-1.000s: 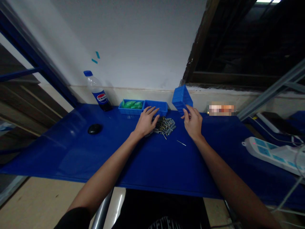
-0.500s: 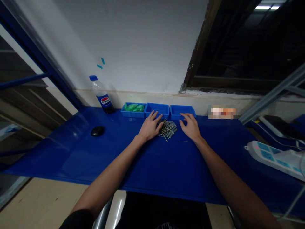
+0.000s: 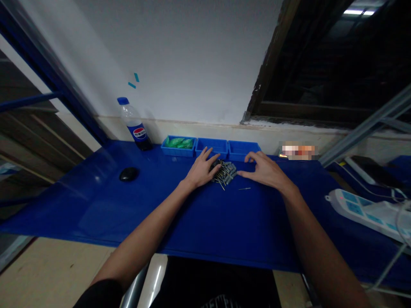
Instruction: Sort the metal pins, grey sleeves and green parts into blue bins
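On the blue table a small pile (image 3: 228, 173) mixes thin brass-coloured pins with short grey cylinders; their exact kind is too small to tell. My left hand (image 3: 201, 169) rests at the pile's left edge, fingers spread, its thumb against or just over the parts. To the right of the pile is my right hand (image 3: 265, 170), fingers curved and thumb apart from them, with nothing visible between. The thumb tip comes close to the grey cylinders. One loose thin pin (image 3: 244, 188) lies on the table just in front of the pile.
Behind the hands stand three blue bins: a left bin (image 3: 178, 152) holding green plastic, a middle bin (image 3: 212, 142) and a right bin (image 3: 243, 147). At left are a cola bottle (image 3: 138, 130) and a black mouse (image 3: 129, 174). A power strip (image 3: 359, 209) lies at right.
My right hand has shifted a little right and turned, its thumb now pointing left toward the pile. My left hand stays at the pile. The view has tilted slightly.
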A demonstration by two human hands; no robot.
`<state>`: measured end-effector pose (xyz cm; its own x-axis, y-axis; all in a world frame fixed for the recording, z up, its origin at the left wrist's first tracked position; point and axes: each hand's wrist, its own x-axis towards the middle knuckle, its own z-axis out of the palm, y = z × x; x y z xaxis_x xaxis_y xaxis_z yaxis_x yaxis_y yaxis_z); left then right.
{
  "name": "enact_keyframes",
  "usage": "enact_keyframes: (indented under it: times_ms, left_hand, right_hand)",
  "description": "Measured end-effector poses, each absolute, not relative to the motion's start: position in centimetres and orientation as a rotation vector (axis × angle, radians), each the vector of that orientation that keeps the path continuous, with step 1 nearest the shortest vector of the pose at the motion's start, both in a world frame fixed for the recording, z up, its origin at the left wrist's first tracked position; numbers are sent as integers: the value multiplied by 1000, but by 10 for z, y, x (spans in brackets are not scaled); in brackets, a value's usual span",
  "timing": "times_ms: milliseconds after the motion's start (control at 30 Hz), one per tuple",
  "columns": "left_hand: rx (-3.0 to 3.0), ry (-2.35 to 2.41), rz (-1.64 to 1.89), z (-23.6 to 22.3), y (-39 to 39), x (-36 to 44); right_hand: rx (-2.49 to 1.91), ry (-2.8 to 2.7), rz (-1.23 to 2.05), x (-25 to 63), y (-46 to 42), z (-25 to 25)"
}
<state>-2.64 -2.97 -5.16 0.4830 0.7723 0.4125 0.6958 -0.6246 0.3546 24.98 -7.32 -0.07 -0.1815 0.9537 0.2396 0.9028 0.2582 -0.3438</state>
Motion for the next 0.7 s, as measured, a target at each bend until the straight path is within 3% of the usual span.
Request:
enact_keyframes:
  times_ms: [100,367,700]
  left_hand:
    - [2613,1285,895,-49,-32,-25]
    - [2700,1060,860,-33,-51,-21]
    - [2791,1093,620,-44,-56,-18]
  right_hand:
    - [-1588,-2460,595,258,-80,2]
    - [-1547,-2406,1026,247,-67,-21]
    - [-1392,-2189,927,237,-64,-21]
